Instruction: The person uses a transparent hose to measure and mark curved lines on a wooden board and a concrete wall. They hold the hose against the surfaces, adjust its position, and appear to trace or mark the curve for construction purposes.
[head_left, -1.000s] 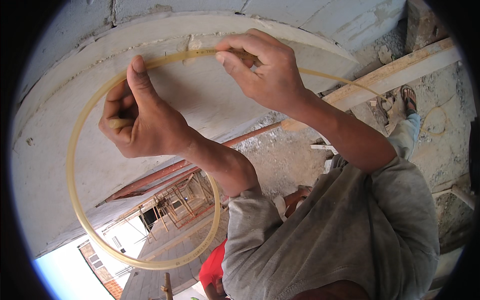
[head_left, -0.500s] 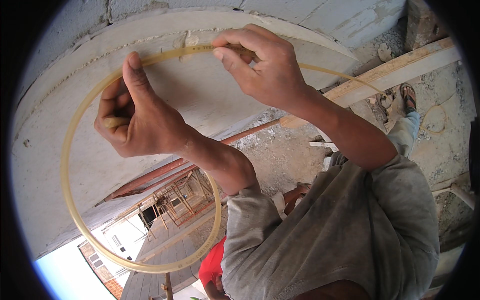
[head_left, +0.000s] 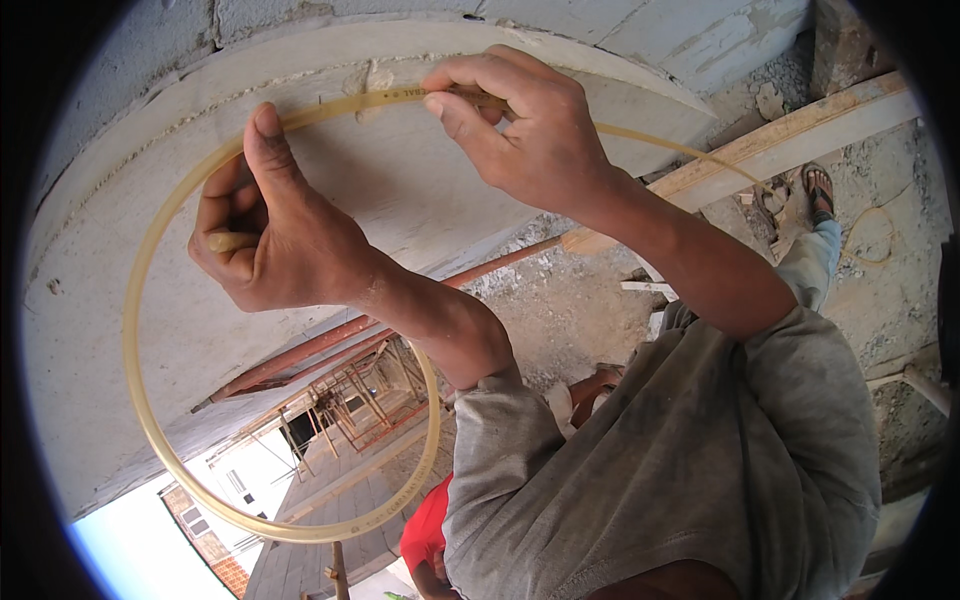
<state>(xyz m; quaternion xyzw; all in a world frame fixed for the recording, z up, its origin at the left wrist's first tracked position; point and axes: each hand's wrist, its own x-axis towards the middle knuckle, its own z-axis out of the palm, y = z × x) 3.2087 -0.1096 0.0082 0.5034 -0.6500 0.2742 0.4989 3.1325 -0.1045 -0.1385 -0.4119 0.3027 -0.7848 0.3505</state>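
A clear yellowish hose makes a big loop that hangs from my hands in front of the pale plastered surface. My left hand is closed around it, thumb raised against the upper stretch, and a short hose end pokes out between the curled fingers. Farther right, my right hand pinches the same hose between thumb and forefinger. Beyond the right hand the hose runs on thinly down toward the ground at the right. My palms and some fingertips are hidden.
The plastered surface has a ledge along its top. A long wooden board slants at the right, near a sandalled foot. Reddish metal bars run below my left arm. A person in red is at the bottom, near wooden scaffolding.
Both hands and the hose have shifted only very slightly; the grip looks the same. The person in red has moved a little.
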